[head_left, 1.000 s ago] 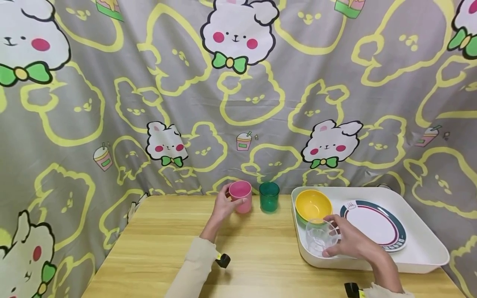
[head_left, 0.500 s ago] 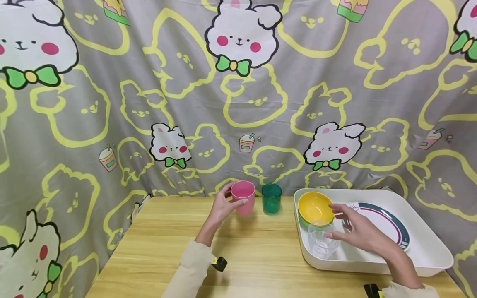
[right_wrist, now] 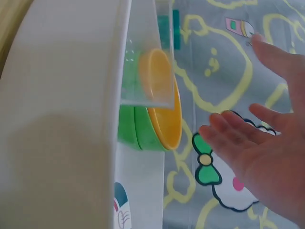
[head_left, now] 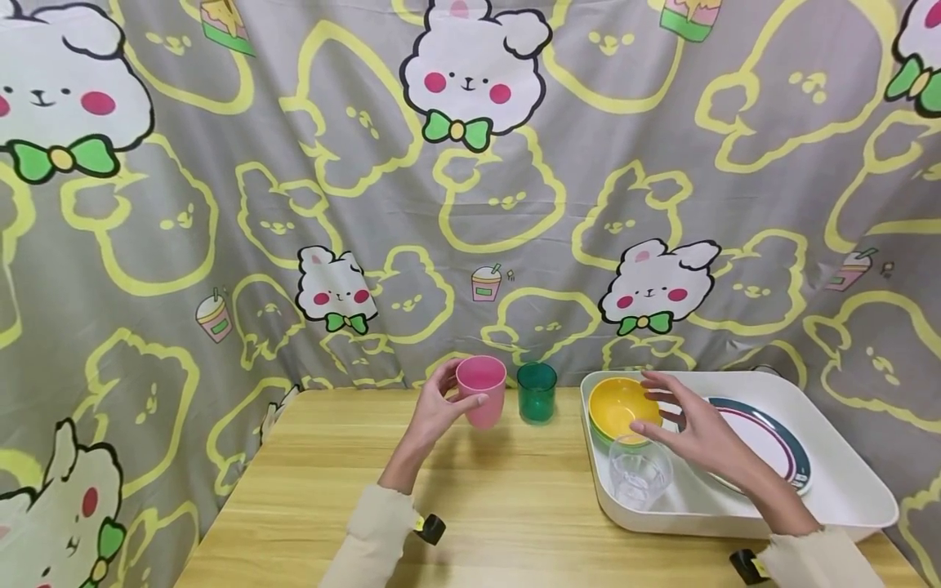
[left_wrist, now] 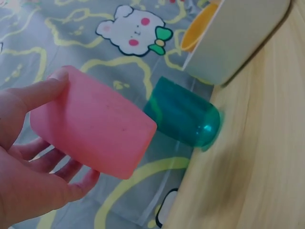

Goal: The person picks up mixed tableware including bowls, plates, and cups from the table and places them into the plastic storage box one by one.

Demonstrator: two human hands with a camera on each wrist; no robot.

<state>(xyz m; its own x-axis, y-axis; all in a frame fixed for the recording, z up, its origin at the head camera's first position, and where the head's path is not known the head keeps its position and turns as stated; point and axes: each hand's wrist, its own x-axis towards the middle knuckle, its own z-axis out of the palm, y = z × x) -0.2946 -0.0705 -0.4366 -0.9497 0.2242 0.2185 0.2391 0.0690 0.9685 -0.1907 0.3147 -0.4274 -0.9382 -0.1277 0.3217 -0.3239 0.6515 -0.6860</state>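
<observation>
My left hand [head_left: 435, 408] grips a pink cup [head_left: 483, 394] round its side; the left wrist view has the cup [left_wrist: 93, 121] lifted off the table. Just right of it a green see-through cup [head_left: 537, 394] stands upright on the table. Above the tray, my right hand [head_left: 694, 429] holds nothing, its fingers spread near the bowls. A clear cup [head_left: 639, 478] stands in the tray's near left corner. Behind it are stacked bowls, a yellow one [head_left: 621, 404] inside green ones [right_wrist: 143, 129].
The white tray [head_left: 845, 482] stands on the right of the wooden table [head_left: 316, 474]. A plate with a dark green rim [head_left: 797, 449] lies in it, partly behind the right hand. A patterned curtain [head_left: 412, 204] hangs behind the table.
The right hand has released the clear cup in the tray and moved up and away from it. The left hand has raised the pink cup slightly off the table.
</observation>
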